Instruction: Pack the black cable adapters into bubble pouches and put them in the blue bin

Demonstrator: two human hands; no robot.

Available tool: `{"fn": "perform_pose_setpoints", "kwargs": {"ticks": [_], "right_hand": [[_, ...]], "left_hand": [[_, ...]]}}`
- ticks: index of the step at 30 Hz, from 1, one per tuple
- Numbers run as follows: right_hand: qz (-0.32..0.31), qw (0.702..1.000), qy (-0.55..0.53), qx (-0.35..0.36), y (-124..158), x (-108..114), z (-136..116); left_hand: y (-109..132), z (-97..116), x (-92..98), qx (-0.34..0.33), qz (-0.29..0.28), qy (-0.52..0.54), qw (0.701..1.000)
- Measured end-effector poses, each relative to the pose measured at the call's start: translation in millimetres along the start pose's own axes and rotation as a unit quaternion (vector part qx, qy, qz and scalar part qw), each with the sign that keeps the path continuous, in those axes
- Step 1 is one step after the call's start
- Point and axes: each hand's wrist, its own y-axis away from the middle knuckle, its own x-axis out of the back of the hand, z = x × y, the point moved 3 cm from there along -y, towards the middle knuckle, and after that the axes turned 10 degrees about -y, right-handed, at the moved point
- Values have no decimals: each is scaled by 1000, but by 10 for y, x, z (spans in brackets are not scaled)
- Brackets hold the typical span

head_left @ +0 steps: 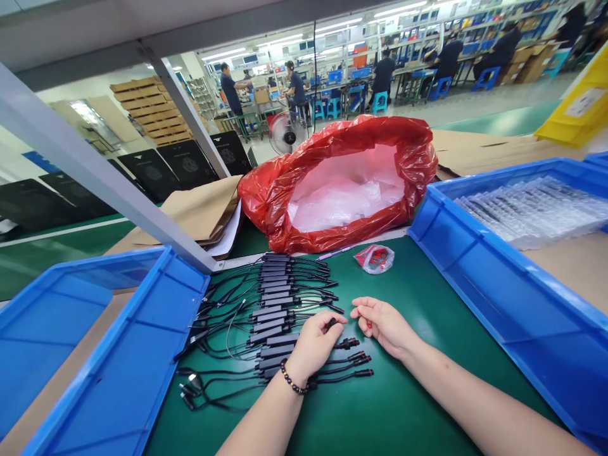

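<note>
Bare forearms (266, 418) converge, left hand (316, 341) pinching a black connector (331, 324), right hand (384, 324) curled around a red piece (369, 325).

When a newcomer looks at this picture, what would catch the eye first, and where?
Probably the large red plastic bag, gaping open at the back of the green table, comes first. Next would be the row of black cables in front of it, with the left hand over its nearer part and the right hand just to the right. Blue bins flank the work on both sides.
</note>
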Motion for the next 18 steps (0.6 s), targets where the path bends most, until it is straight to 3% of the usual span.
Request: {"fn": "perform_pose_setpoints", "kwargs": {"ticks": [8,18], "right_hand": [[-8,999,38,-16,-5,14,27],[-35,998,4,-50,44,-37,26]], "left_hand": [[9,-81,-21,57,-16,67,996],[4,-94,-31,47,-20,51,997]]}}
